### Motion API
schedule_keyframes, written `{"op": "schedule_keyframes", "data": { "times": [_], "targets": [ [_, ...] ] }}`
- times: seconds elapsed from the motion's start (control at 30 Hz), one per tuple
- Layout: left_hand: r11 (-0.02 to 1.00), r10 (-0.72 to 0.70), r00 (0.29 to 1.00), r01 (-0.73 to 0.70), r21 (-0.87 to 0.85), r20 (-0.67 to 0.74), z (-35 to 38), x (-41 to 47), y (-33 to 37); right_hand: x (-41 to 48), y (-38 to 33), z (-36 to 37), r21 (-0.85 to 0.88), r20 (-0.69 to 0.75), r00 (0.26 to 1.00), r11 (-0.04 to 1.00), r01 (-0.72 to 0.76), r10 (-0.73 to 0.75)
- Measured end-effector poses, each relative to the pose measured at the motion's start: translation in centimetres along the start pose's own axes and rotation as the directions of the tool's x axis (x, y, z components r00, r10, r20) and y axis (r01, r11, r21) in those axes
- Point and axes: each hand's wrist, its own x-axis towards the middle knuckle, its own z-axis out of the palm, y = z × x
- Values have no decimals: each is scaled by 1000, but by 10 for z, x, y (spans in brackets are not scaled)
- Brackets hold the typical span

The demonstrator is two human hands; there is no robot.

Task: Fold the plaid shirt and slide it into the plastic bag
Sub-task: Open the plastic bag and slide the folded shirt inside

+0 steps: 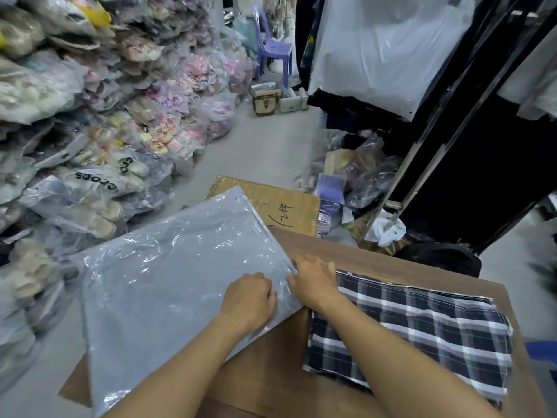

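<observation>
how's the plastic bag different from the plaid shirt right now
The plastic bag is shiny, plain grey and see-through; the plaid shirt is matte, checked dark and white. The bag hangs over the wooden table's left edge; the shirt lies wholly on it at the right. Both the left hand and the right hand are on the bag's near edge, none on the shirt. Both lie flat, roughly rectangular.
</observation>
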Motion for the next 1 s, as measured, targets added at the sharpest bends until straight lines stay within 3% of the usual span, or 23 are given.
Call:
{"op": "schedule_keyframes", "data": {
  "times": [0.1, 0.2, 0.3, 0.43, 0.57, 0.67, 0.77, 0.87, 1.0],
  "targets": [
    [999, -31, 999, 32, -36, 22, -5, 5, -1, -1, -2, 1, 39, 14, 999, 998, -47, 47],
    [972, -143, 990, 141, -189, 5, -10, 16, -3, -4, 0, 0, 197, 95, 993, 977, -84, 66],
    [840, -311, 947, 313, -443, 79, -15, 33, -4, -14, -1, -1, 458, 198, 980, 884, -95, 3],
    [683, -406, 902, 408, -605, 150, -27, 53, 2, -36, -8, 4, 541, 158, 984, 841, -16, -83],
    [760, -378, 913, 400, -512, 153, -27, 59, -1, -52, -15, 11, 569, 157, 983, 822, -11, -96],
    [818, -275, 951, 309, -486, 142, -28, 54, -4, -57, -16, 11, 567, 180, 976, 824, 2, -126],
    [865, -93, 983, 159, -475, 160, -35, 42, -3, -51, -12, 8, 491, 152, 973, 868, 77, -172],
    [900, 44, 974, 58, -432, 224, -46, 31, -2, -40, -7, 9, 94, 82, 947, 949, 302, -309],
    [945, 119, 969, -43, -324, 217, -64, 20, 3, -33, -5, 16, -229, 135, 905, 876, 425, -404]
  ]
}}
